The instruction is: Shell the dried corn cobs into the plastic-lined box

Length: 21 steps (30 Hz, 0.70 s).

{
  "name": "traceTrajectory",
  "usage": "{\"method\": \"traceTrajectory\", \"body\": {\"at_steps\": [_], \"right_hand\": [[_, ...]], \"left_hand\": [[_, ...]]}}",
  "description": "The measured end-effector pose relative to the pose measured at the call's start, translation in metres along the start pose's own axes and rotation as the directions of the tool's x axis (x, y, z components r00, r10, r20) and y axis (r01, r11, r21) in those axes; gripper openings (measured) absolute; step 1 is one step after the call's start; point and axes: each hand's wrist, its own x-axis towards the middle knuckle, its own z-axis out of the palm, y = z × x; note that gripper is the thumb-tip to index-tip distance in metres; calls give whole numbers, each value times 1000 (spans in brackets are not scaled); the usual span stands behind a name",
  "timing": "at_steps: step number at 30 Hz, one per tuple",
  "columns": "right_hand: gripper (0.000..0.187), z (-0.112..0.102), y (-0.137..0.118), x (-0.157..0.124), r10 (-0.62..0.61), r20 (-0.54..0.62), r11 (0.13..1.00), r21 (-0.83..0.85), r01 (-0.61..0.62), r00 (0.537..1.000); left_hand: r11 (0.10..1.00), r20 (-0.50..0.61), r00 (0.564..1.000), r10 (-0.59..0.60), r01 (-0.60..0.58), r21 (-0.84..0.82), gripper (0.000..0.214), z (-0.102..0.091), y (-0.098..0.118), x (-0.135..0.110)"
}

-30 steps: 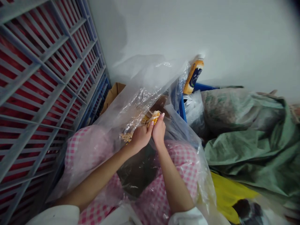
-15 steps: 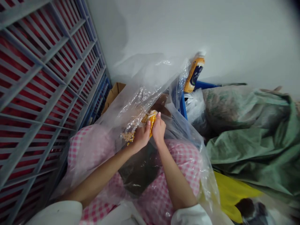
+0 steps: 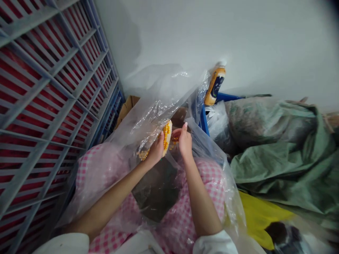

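Note:
An ear of corn [image 3: 167, 137] stands tilted over a clear plastic bag [image 3: 156, 116], with a pale stripe bared of kernels down its right side. My left hand [image 3: 156, 150] is closed around its lower part, thumb along the cob. Just to the right, apart from the ear, my right hand [image 3: 184, 143] has its thumb raised and fingers loosely curved, thumb and fingers apart. Orange corn kernels [image 3: 174, 140] show beside those fingers; whether they rest in the palm or fall is unclear. More loose kernels [image 3: 143, 154] lie in the bag near my left hand.
Stacked plastic crates [image 3: 50, 76] rise on the left. Behind the bag is a cardboard box [image 3: 129, 107]. A blue bin [image 3: 205, 123], an orange-labelled bottle [image 3: 215, 84] and green sacks [image 3: 286, 162] occupy the right. The bag drapes across my checkered legs.
My right hand has come off the ear and moved slightly right. The ear has turned in my left hand, so its bared pale side now faces right.

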Motion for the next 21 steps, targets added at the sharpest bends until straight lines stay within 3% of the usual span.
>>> {"method": "traceTrajectory", "body": {"at_steps": [4,8,14,21], "right_hand": [[68,6,-4,-19,-49,43,982,-179,56,998],[66,22,-3,-31,-80,49,938,-333,92,996],[64,29,6,-25,-180,36,912,-369,180,983],[63,25,11,-26,-248,56,890,-380,250,967]], "left_hand": [[996,10,1000,5,-4,-84,61,-2,6,-2],[997,6,997,73,-73,-40,57,1,4,-2],[1000,-51,999,-10,9,-19,56,2,-1,-1],[996,-57,998,0,-5,-88,54,5,-6,-1]]}}
